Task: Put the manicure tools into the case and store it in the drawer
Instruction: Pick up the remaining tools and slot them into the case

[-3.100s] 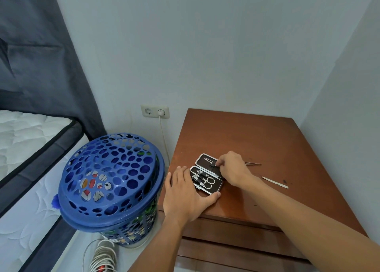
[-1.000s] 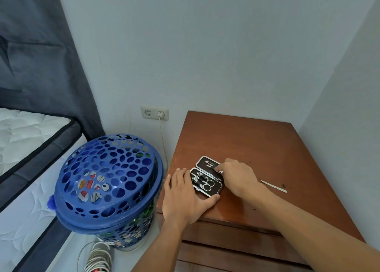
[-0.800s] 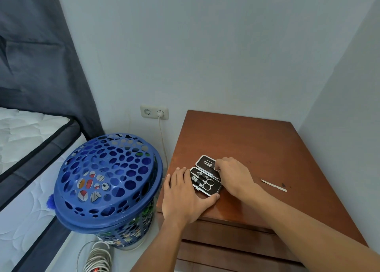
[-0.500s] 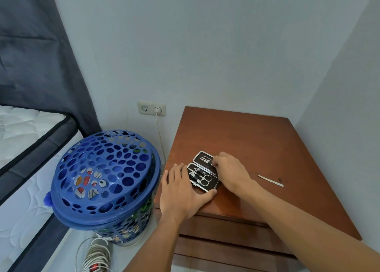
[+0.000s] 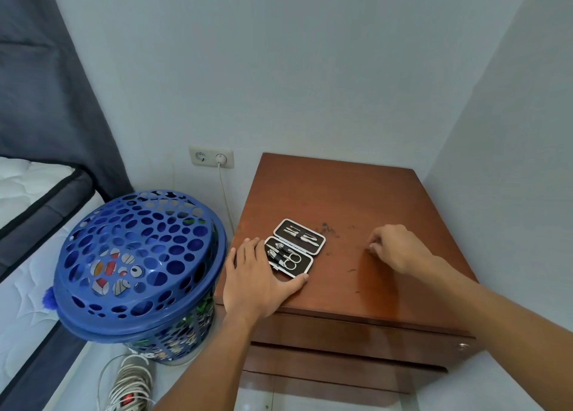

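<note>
The manicure case (image 5: 294,246) lies open on the brown nightstand (image 5: 335,193): black, white-trimmed, two halves. Its far half holds thin metal tools. Its near half holds small scissors and clippers. My left hand (image 5: 252,278) rests flat on the top, fingers against the case's left edge and thumb along its near edge. My right hand (image 5: 395,249) is palm-down on the wood to the right of the case, fingers curled with their tips together at the surface. What is under them is hidden. The top drawer front (image 5: 356,333) is closed.
A blue perforated laundry basket (image 5: 136,261) stands tight against the nightstand's left side. A cable runs down from the wall socket (image 5: 211,157). A coiled power strip (image 5: 130,386) lies on the floor. A mattress (image 5: 28,193) is at the left. Walls close in behind and on the right.
My right hand left the case and moved right, over the spot where a loose thin metal tool lay; that tool is now hidden. The tweezers-like tool now sits in the far half. My left hand has stayed.
</note>
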